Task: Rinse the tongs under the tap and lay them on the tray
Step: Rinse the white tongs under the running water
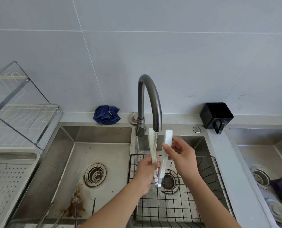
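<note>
Grey-tiled wall [186,55] behind a grey surface [178,118], blue cloth [106,114] at its back edge; left hand [145,171] and right hand [181,155] each grip an arm of the white tongs [167,142] under the running tap [141,99]

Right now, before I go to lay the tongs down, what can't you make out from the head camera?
Tongs: lower part near the hinge, head view, covered by the left hand and running water.
Tray: head view, cut off by the left edge; free space unknown.
Metal utensils in left sink: head view, cut off by bottom edge; type unclear.
</note>
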